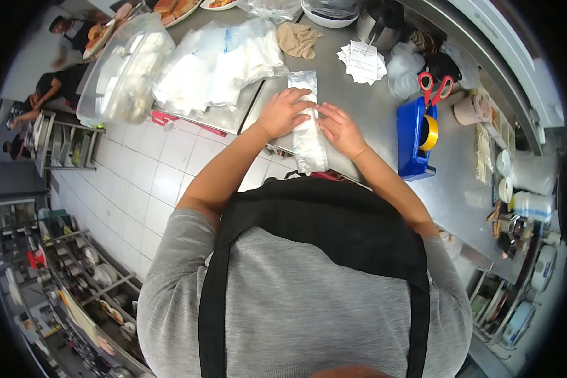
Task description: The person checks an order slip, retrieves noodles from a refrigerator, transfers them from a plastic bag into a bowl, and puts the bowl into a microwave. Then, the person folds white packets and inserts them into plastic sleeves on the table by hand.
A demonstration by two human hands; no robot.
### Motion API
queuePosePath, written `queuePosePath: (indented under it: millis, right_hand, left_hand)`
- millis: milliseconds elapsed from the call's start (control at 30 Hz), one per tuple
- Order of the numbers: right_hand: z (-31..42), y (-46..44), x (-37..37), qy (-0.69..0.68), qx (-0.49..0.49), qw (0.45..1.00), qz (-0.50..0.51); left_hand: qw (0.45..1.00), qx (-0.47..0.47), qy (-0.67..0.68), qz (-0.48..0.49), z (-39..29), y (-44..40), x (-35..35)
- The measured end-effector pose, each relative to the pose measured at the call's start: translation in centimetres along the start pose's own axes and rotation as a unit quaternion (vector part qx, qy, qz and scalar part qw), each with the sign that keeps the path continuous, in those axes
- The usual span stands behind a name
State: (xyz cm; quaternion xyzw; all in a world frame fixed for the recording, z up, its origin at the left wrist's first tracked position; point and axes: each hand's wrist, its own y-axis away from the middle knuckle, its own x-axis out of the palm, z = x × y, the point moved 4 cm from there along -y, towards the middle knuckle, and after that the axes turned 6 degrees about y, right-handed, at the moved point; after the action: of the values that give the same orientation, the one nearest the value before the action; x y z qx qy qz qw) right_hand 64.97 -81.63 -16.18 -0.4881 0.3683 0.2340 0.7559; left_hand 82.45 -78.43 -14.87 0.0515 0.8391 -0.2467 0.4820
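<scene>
A long, narrow strip of folded clear plastic, apparently a plastic bag (310, 151), lies on the steel counter and reaches over its front edge toward my apron. My left hand (285, 113) rests on the strip's upper half, fingers stretched across it and pressing down. At the strip's right edge is my right hand (341, 130), its fingers extended and the fingertips touching the plastic close to my left fingertips. Whether the right thumb pinches the edge cannot be made out.
Right of my hands stands a blue tape dispenser (409, 142) with yellow tape and red-handled scissors (435, 88). Paper slips (362, 62) and a beige cloth (298, 40) lie behind. Packed plastic bags (217, 66) and a clear bin (129, 69) are leftward. Other people work far left.
</scene>
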Motion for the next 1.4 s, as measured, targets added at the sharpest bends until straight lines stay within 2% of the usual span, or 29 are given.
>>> queuePosePath:
  millis: [67,167,267,333,467,600,700,800,967,1067,1200,1300,1400]
  right_hand:
    - [-0.8,0.5,1.1,0.0,-0.005,1.0,0.012]
    - [-0.6,0.5,0.9,0.006,-0.005,1.0,0.016]
    - [-0.9,0.8,1.2,0.005,-0.011,1.0,-0.001]
    - [-0.9,0.9,1.2,-0.001,-0.016,1.0,0.008]
    - [-0.5,1.1,1.1,0.006,-0.001,1.0,0.027]
    - [-0.4,0.9,0.3,0.013,-0.04,0.998,0.051]
    - [0.0,0.7,-0.4,0.02,-0.048,0.997,0.058]
    - [0.0,0.8,-0.2,-0.021,-0.05,0.995,0.083]
    - [0.6,1.3,-0.9,-0.111,-0.059,0.98,0.155]
    - [1.4,0.7,-2.4,-0.114,-0.043,0.982,0.147]
    - [1.9,0.6,-1.4,-0.101,0.038,0.989,0.098]
    - [1.6,0.9,0.2,-0.094,0.106,0.987,0.073]
    - [1.2,1.1,0.7,-0.113,0.13,0.985,0.03]
  left_hand:
    - [1.0,-0.001,0.007,0.009,0.2,0.1,0.0]
    - [0.998,0.059,0.011,-0.015,-1.0,1.2,-1.7]
    - [0.987,0.125,-0.004,0.103,-3.7,4.2,-1.9]
    - [0.979,0.12,0.021,0.162,-4.0,6.7,-0.5]
    - [0.989,0.09,0.0,0.117,-4.6,8.2,0.0]
    - [0.993,0.05,-0.017,0.103,-5.4,7.5,-0.1]
    - [0.991,0.083,-0.061,0.084,-5.2,7.2,0.1]
    - [0.996,0.072,0.005,0.052,-4.8,6.7,-0.2]
    - [0.982,-0.034,0.18,0.037,-3.6,5.7,-0.9]
    - [0.963,-0.101,0.251,0.015,-1.7,6.1,-0.1]
    - [0.952,-0.178,0.247,0.031,-0.2,5.7,0.2]
    - [0.957,-0.184,0.22,0.037,0.6,4.9,0.4]
    - [0.908,-0.21,0.359,0.053,-0.3,4.8,0.0]
